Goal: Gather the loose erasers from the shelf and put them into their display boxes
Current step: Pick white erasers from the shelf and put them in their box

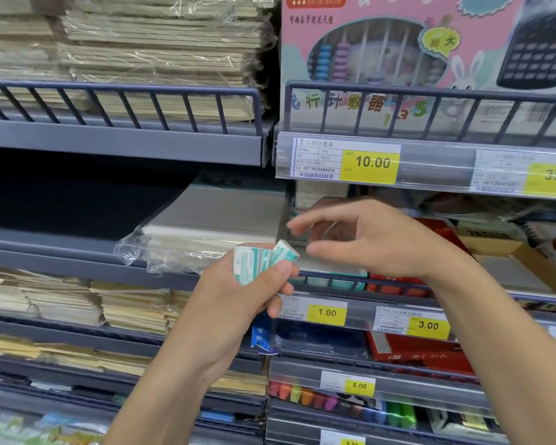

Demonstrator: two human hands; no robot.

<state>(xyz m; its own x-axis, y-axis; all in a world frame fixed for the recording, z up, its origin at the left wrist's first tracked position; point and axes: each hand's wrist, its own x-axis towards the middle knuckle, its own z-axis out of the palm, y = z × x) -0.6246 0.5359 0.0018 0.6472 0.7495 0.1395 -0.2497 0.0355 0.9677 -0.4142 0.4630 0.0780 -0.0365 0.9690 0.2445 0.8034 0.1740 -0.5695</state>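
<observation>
A: Biggest first? 
B: Shelf (119, 146) bays, dark railed. Upper right held a pink abacus box (382, 53); upper left, wrapped paper stacks (148, 43).

A: Display boxes? 
B: Teal box (331, 277) and red box (395, 282) sat behind the middle rail; contents not legible.

A: Room? 
B: Dark open gap on the left of the middle shelf, beside a wrapped white pad (212, 220).

A: Erasers? 
B: Left hand (247, 297) had its grip closed round several erasers (264, 260), long axes roughly upright, one tipped right. Right hand (376, 239) was loosely spread, holding nothing, just beside them.
</observation>
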